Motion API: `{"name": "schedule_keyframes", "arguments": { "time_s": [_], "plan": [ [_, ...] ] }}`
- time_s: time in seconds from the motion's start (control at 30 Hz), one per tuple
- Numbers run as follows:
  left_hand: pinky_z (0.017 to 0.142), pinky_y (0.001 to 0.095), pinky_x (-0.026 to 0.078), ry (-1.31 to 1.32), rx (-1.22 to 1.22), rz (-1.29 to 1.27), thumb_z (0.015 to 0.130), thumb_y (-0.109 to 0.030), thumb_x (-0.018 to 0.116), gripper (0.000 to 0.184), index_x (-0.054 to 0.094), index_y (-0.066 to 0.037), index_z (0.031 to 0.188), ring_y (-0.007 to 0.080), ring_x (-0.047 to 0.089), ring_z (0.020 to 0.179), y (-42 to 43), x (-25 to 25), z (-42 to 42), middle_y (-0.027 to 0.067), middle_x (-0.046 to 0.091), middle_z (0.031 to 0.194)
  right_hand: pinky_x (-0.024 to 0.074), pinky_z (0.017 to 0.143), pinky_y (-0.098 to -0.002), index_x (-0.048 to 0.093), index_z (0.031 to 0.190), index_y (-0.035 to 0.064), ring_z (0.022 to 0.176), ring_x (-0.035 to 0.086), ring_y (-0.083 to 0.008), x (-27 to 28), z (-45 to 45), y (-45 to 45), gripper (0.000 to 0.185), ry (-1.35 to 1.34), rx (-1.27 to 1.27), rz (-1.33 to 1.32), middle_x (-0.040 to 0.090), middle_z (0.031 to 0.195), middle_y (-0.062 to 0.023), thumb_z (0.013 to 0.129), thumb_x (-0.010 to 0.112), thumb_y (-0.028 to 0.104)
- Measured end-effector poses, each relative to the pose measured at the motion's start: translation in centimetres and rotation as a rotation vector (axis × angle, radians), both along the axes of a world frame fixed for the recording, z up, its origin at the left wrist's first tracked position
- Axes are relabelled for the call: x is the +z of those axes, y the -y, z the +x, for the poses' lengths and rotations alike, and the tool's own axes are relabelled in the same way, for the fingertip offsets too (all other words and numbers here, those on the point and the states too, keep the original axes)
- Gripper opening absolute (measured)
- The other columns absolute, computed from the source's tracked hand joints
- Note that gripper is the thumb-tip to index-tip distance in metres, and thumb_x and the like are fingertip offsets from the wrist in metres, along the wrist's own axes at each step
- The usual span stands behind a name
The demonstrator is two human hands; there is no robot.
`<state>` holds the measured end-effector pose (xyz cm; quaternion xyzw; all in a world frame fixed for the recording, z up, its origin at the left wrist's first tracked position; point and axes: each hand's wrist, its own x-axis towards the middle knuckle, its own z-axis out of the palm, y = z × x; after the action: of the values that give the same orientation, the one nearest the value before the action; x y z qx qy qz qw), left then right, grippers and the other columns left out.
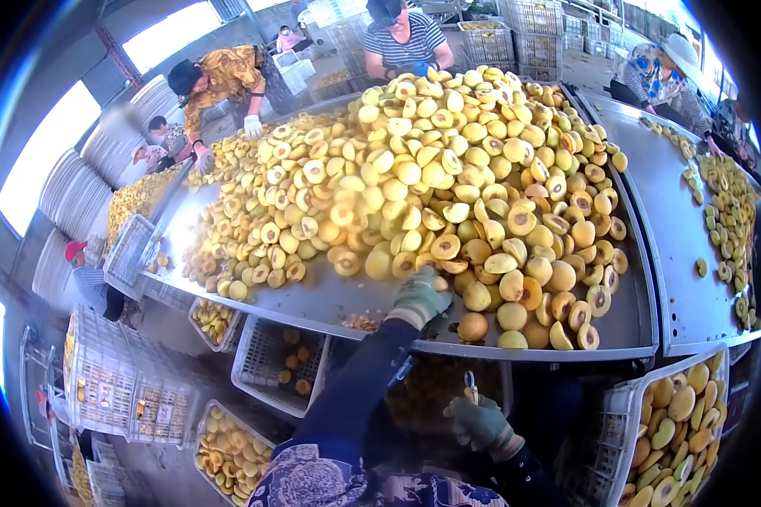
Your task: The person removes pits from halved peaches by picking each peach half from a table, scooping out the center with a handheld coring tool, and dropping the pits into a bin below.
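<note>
My left hand, in a grey-green glove, reaches over the metal table's near edge to the front of a big heap of halved yellow peaches. Its fingers are curled at the fruit; a small orange-brown patch shows between them, too small to name. Lower down, in front of the table, my right hand, also gloved, is closed around a small tool with a light handle. The tool points upward and its kind is unclear. Many peach halves show a brown pit or hollow. Pale scraps lie left of my left hand.
The metal table has a raised rim. Below it stand a grey crate with a few peaches and a crate full of halves at right. Co-workers stand across the table. A second table adjoins at right.
</note>
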<state>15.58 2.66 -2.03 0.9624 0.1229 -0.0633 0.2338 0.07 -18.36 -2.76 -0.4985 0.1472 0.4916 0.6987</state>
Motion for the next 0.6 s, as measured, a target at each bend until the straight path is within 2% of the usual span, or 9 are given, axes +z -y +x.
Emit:
{"name": "schedule_keyframes", "arguments": {
  "time_s": [0.07,0.1,0.13,0.2,0.23,0.3,0.33,0.37,0.6],
  "plan": [
    [0.067,0.0355,0.055,-0.073,0.046,-0.421,0.079,-0.039,0.067,0.052,0.055,-0.004,0.116,0.0267,0.067,0.071,-0.9,2.7,-1.9,0.0163,0.065,0.098,0.0398,0.043,-0.0248,0.059,0.089,0.0068,0.046,0.049,-0.0131,-1.1,-0.1,-0.4,0.02,0.062,-0.086,0.1,0.054,0.061,-0.0031,0.091,0.062,0.026],
    [0.059,0.0325,0.054,-0.031,0.105,-0.718,0.082,-0.039,0.065,0.049,0.055,-0.004,0.116,0.0235,0.065,0.064,-2.1,0.7,-2.4,0.0149,0.066,0.096,0.0399,0.043,-0.0247,0.059,0.089,0.0082,0.046,0.049,-0.013,-1.9,-0.4,-0.4,0.019,0.082,-0.146,0.141,0.054,0.061,-0.0024,0.091,0.063,0.027],
    [0.051,0.0294,0.052,0.0,0.169,-1.017,0.085,-0.039,0.062,0.047,0.056,-0.005,0.116,0.0204,0.063,0.057,-3.2,-1.4,-2.8,0.0134,0.067,0.095,0.0437,0.049,-0.0236,0.06,0.095,0.0107,0.055,0.054,-0.0109,-2.9,-0.6,-0.6,0.014,0.224,-0.186,0.181,0.058,0.068,0.0001,0.091,0.065,0.023],
    [0.043,0.0271,0.046,-0.142,0.259,-1.364,0.092,-0.047,0.048,0.053,0.054,-0.001,0.12,0.02,0.063,0.057,-2.3,2.2,-6.4,0.0162,0.067,0.104,0.0488,0.065,-0.0221,0.061,0.107,0.008,0.078,0.059,-0.0072,-0.7,0.1,-1.2,0.014,0.245,-0.254,0.271,0.063,0.088,0.0033,0.093,0.059,0.011],
    [0.052,0.0302,0.053,-0.195,0.127,-1.428,0.095,-0.048,0.041,0.06,0.052,0.003,0.124,0.0245,0.066,0.067,-2.6,2.4,-7.6,0.0186,0.066,0.108,0.0492,0.07,-0.0225,0.061,0.109,0.0071,0.083,0.059,-0.007,2.5,0.3,-1.6,0.015,0.327,-0.203,0.054,0.063,0.09,0.0034,0.095,0.055,0.008],
    [0.071,0.0367,0.057,0.006,0.235,-1.653,0.096,-0.046,0.04,0.063,0.05,0.008,0.127,0.0296,0.068,0.084,1.0,2.7,-9.7,0.0191,0.064,0.114,0.043,0.044,-0.0222,0.057,0.098,0.0127,0.05,0.051,-0.0066,2.7,0.8,-2.7,0.009,0.415,-0.25,0.141,0.055,0.065,0.0035,0.092,0.062,0.018],
    [0.089,0.0414,0.052,0.037,0.188,-1.64,0.098,-0.044,0.038,0.063,0.049,0.009,0.128,0.0325,0.065,0.098,1.7,2.9,-10.8,0.0175,0.062,0.118,0.0421,0.044,-0.0215,0.057,0.098,0.0122,0.05,0.05,-0.0059,2.3,0.6,-3.0,0.009,0.519,-0.26,0.113,0.055,0.065,0.0037,0.092,0.061,0.017],
    [0.093,0.0392,0.049,-0.059,0.101,-1.71,0.099,-0.045,0.036,0.063,0.048,0.009,0.128,0.0309,0.064,0.099,2.3,3.7,-12.2,0.0177,0.06,0.121,0.0412,0.045,-0.0208,0.058,0.099,0.0117,0.05,0.049,-0.0051,1.8,0.5,-3.3,0.009,0.625,-0.266,0.086,0.054,0.065,0.0038,0.092,0.061,0.016],
    [0.088,0.0335,0.05,0.107,0.029,-1.424,0.1,-0.048,0.034,0.063,0.051,0.007,0.124,0.0272,0.064,0.09,4.0,1.0,-13.8,0.019,0.065,0.1,0.0509,0.066,-0.0276,0.058,0.115,0.0058,0.071,0.062,-0.014,0.0,-0.5,-2.5,0.028,1.218,-0.267,-0.135,0.062,0.079,-0.0007,0.087,0.061,0.01]
  ]
}}
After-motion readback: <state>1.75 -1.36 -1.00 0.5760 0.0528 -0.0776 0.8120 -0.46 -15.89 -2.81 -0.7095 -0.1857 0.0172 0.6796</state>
